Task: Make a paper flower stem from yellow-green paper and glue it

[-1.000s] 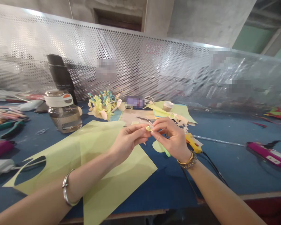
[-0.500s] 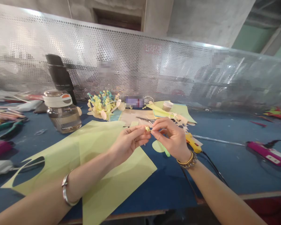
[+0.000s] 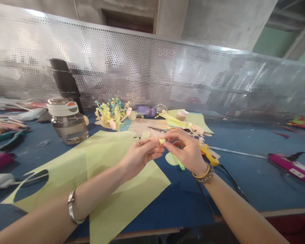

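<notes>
Between my fingertips is a small piece of yellow paper (image 3: 162, 141), too small to make out its exact shape now. My left hand (image 3: 142, 152) pinches it from the left, thumb on top. From the right, my right hand (image 3: 186, 149) grips it with thumb and forefinger. Both hands are above the blue table, over the edge of a large light-green paper sheet (image 3: 132, 196). Below my right hand lies a round light-green paper piece (image 3: 171, 158). A yellow glue gun (image 3: 208, 154), its cord running toward me, rests behind my right wrist.
A water bottle (image 3: 67, 123) and a black bottle (image 3: 66, 79) stand at left. Yellow and teal paper flowers (image 3: 112, 113) are at the back, scissors (image 3: 156, 129) nearer. A magenta power strip (image 3: 291, 166) lies right. A perforated metal screen (image 3: 142, 61) closes the far side.
The small yellow paper piece has turned between my fingers; before, it looked star-shaped, now more like a triangle. My hands have barely shifted.
</notes>
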{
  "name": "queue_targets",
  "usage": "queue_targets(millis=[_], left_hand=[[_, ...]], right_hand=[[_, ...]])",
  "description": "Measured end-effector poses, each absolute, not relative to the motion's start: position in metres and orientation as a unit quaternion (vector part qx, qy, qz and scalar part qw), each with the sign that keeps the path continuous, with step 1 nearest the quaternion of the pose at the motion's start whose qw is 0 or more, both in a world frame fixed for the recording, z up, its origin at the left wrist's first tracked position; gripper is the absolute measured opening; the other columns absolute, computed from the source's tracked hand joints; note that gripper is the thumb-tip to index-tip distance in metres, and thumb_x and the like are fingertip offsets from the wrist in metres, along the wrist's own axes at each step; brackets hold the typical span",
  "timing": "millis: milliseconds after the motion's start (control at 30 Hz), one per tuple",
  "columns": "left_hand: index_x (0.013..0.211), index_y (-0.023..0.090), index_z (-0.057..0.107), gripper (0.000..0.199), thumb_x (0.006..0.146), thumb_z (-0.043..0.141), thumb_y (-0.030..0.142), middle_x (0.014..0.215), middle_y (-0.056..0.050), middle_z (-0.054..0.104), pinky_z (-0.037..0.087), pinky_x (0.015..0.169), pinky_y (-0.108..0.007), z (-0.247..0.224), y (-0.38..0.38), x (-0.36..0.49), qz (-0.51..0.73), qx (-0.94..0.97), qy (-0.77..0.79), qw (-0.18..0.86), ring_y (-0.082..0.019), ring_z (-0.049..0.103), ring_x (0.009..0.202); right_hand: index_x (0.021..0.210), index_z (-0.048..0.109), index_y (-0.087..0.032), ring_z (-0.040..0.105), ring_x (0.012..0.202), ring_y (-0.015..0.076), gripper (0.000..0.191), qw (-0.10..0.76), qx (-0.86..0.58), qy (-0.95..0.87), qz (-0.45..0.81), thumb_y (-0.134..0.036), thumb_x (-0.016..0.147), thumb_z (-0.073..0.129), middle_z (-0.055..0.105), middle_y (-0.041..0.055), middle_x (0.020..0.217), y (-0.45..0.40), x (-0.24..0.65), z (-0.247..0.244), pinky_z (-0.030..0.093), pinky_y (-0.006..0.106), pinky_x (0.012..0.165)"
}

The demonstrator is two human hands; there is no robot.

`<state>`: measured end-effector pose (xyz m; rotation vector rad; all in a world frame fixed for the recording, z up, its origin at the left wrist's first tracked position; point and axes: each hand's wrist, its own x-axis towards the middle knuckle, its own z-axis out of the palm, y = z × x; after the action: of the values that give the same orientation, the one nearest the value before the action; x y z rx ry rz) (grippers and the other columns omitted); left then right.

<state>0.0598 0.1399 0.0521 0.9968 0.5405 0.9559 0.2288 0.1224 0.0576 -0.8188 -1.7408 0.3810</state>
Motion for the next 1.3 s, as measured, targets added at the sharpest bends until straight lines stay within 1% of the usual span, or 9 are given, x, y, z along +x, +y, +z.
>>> queue_targets(millis=[133,300,533,733,867,1100,1233,1300], left_hand=[[0.084,0.014,0.071,0.017,0.078,0.068,0.029,0.074,-0.004,0.071,0.051,0.072,-0.021,0.051,0.14,0.06,0.432,0.478,0.242,0.725,-0.01,0.064,0.067],[0.084,0.014,0.071,0.019,0.076,0.07,0.031,0.072,-0.004,0.07,0.051,0.073,-0.023,0.053,0.139,0.06,0.446,0.513,0.254,0.688,-0.011,0.064,0.067],[0.089,0.015,0.072,0.023,0.071,0.074,0.03,0.075,-0.005,0.071,0.052,0.075,-0.026,0.051,0.141,0.059,0.456,0.531,0.271,0.661,-0.013,0.065,0.069],[0.088,0.016,0.072,0.02,0.071,0.074,0.028,0.078,-0.004,0.072,0.053,0.072,-0.025,0.049,0.143,0.058,0.458,0.536,0.267,0.657,-0.013,0.067,0.07],[0.088,0.018,0.071,0.018,0.072,0.074,0.027,0.077,-0.003,0.073,0.053,0.073,-0.025,0.048,0.142,0.058,0.465,0.549,0.254,0.647,-0.013,0.067,0.071],[0.085,0.02,0.072,0.016,0.071,0.075,0.027,0.079,-0.002,0.073,0.052,0.064,-0.023,0.052,0.136,0.058,0.508,0.597,0.259,0.564,-0.014,0.066,0.07],[0.087,0.02,0.07,0.016,0.072,0.073,0.025,0.082,-0.001,0.073,0.053,0.064,-0.022,0.054,0.133,0.057,0.521,0.626,0.259,0.519,-0.014,0.067,0.072],[0.091,0.019,0.068,0.019,0.073,0.072,0.024,0.081,-0.001,0.073,0.054,0.064,-0.023,0.055,0.132,0.057,0.53,0.637,0.257,0.497,-0.014,0.067,0.073]], right_hand=[[0.088,0.065,-0.023,0.06,0.076,0.0113,0.008,0.559,-0.347,-0.733,0.173,-0.022,0.08,0.065,0.062,0.0015,0.094,0.122,0.228,0.058,0.052,0.022,0.058],[0.087,0.063,-0.021,0.06,0.075,0.0119,0.008,0.559,-0.349,-0.721,0.211,-0.023,0.08,0.065,0.063,0.0024,0.091,0.123,0.228,0.057,0.053,0.023,0.059],[0.084,0.064,-0.019,0.06,0.074,0.0126,0.006,0.562,-0.338,-0.713,0.248,-0.022,0.079,0.064,0.06,0.0029,0.088,0.124,0.228,0.058,0.054,0.021,0.053],[0.082,0.064,-0.019,0.06,0.073,0.0121,0.003,0.556,-0.336,-0.716,0.254,-0.021,0.08,0.063,0.06,0.0025,0.086,0.124,0.228,0.058,0.054,0.021,0.053],[0.081,0.064,-0.019,0.06,0.07,0.011,0.002,0.57,-0.322,-0.706,0.271,-0.02,0.079,0.064,0.06,0.0014,0.083,0.124,0.228,0.059,0.054,0.021,0.052],[0.085,0.065,-0.02,0.059,0.065,0.0096,0.007,0.584,-0.287,-0.684,0.329,-0.021,0.078,0.066,0.061,0.0007,0.083,0.125,0.23,0.058,0.055,0.02,0.05],[0.09,0.064,-0.02,0.06,0.064,0.0097,0.013,0.571,-0.284,-0.678,0.366,-0.023,0.078,0.067,0.062,0.0007,0.083,0.127,0.23,0.056,0.054,0.02,0.048],[0.091,0.064,-0.021,0.06,0.062,0.0096,0.014,0.564,-0.28,-0.674,0.387,-0.024,0.078,0.067,0.062,0.0,0.079,0.128,0.229,0.055,0.054,0.019,0.047]])
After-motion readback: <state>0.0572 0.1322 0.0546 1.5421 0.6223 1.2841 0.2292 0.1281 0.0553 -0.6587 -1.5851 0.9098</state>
